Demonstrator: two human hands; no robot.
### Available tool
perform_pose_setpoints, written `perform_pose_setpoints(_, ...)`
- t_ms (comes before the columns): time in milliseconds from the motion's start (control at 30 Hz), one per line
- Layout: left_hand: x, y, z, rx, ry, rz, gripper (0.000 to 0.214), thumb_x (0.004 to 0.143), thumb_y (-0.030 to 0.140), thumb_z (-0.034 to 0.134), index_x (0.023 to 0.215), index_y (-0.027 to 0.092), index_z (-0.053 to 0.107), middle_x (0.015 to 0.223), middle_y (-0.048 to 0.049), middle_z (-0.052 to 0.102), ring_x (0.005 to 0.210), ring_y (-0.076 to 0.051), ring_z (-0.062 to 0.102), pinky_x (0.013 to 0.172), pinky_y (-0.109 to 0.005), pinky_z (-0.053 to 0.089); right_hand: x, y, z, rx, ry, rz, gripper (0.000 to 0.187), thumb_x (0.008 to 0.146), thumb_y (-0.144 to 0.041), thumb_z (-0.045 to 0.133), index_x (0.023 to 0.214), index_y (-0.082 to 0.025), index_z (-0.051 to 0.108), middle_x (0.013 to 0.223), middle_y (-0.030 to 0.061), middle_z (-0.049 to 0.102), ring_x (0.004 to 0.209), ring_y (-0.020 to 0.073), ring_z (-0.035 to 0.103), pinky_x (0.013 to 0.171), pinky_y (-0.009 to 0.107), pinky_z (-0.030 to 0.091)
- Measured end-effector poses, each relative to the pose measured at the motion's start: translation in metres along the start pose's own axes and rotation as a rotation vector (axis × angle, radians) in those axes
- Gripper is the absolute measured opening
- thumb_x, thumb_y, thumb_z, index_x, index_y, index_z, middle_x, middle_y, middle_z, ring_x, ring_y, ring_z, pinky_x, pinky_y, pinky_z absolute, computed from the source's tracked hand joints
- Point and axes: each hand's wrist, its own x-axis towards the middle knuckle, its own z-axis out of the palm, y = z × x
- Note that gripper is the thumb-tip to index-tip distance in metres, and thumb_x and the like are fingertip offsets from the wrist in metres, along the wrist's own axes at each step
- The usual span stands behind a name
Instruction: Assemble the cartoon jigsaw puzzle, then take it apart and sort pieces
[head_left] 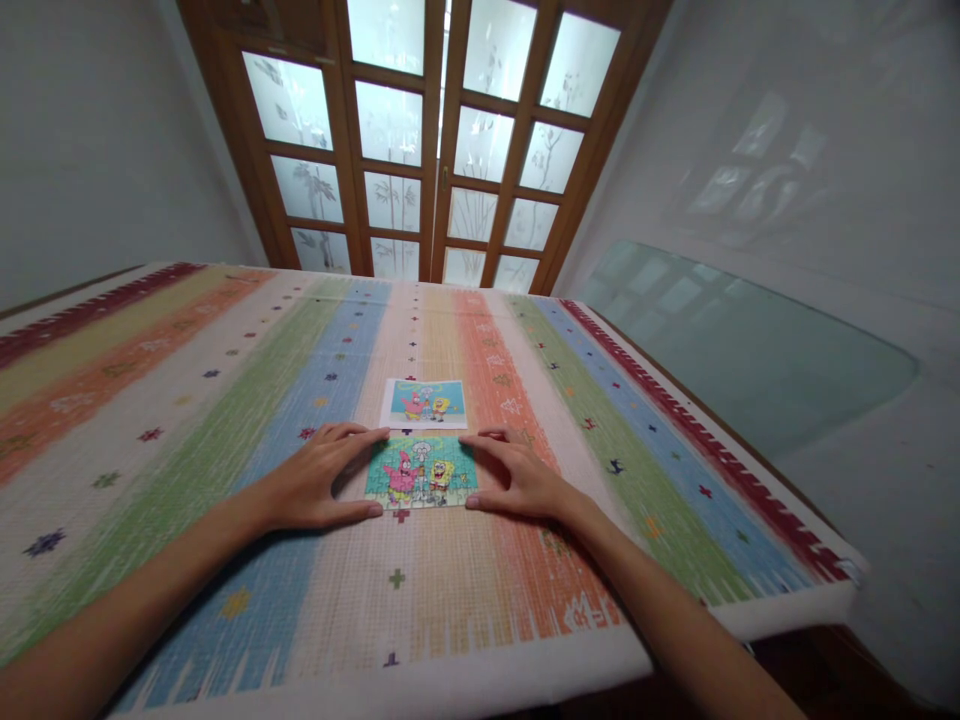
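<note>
An assembled jigsaw puzzle (420, 475) lies flat on the striped tablecloth, showing a pink starfish, a yellow sponge and a pale blue-green figure. My left hand (322, 478) grips its left end, with the thumb at the near corner and the forefinger at the far one. At the right end my right hand (517, 475) has the same hold, thumb near and fingers far. Just beyond the puzzle's far edge rests a white-bordered picture card (427, 404) with the same cartoon scene.
A tablecloth (225, 430) with coloured stripes and small woven motifs covers the table. Its near edge runs below my forearms. Wooden doors (435, 150) with frosted panes stand behind the table. White walls rise at both sides, with a pale green glassy panel (735, 330) on the right.
</note>
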Motion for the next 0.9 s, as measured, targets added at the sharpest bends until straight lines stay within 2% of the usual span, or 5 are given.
perform_pose_setpoints(167, -0.0021, -0.0035, -0.0028, 0.011, -0.008, -0.013, 0.08, 0.088, 0.062, 0.068, 0.153, 0.024, 0.043, 0.142, -0.0171, 0.057, 0.125, -0.039, 0.055, 0.104, -0.055, 0.046, -0.0008, 0.0004, -0.0023, -0.017, 0.0, 0.0, 0.084, 0.078, -0.051, 0.086, 0.15, -0.025, 0.053, 0.139, 0.0174, 0.054, 0.134, 0.0353, 0.05, 0.114, 0.057, 0.043)
perform_pose_setpoints(400, -0.0056, -0.0079, -0.008, 0.048, -0.024, 0.016, 0.083, 0.086, 0.062, 0.068, 0.155, 0.023, 0.042, 0.141, -0.0162, 0.058, 0.128, -0.039, 0.052, 0.108, -0.056, 0.044, -0.0029, 0.0056, -0.0052, -0.027, 0.033, -0.013, 0.093, 0.073, -0.054, 0.088, 0.151, -0.019, 0.053, 0.139, 0.0201, 0.055, 0.136, 0.0371, 0.047, 0.114, 0.057, 0.043)
perform_pose_setpoints(567, -0.005, -0.0069, -0.0051, 0.038, -0.034, -0.017, 0.081, 0.088, 0.063, 0.066, 0.154, 0.022, 0.043, 0.14, -0.0175, 0.058, 0.126, -0.038, 0.054, 0.106, -0.055, 0.045, -0.0031, 0.0061, -0.0041, -0.041, 0.028, 0.008, 0.095, 0.072, -0.056, 0.088, 0.152, -0.017, 0.053, 0.141, 0.0218, 0.052, 0.135, 0.0374, 0.047, 0.114, 0.057, 0.043)
perform_pose_setpoints(900, 0.0011, -0.0023, 0.0008, 0.001, -0.015, 0.068, 0.082, 0.089, 0.062, 0.066, 0.155, 0.024, 0.037, 0.146, -0.0151, 0.056, 0.127, -0.036, 0.054, 0.109, -0.051, 0.042, -0.0012, 0.0047, 0.0006, -0.058, 0.014, -0.05, 0.092, 0.076, -0.051, 0.085, 0.155, -0.024, 0.047, 0.146, 0.0163, 0.057, 0.136, 0.0357, 0.046, 0.114, 0.058, 0.042)
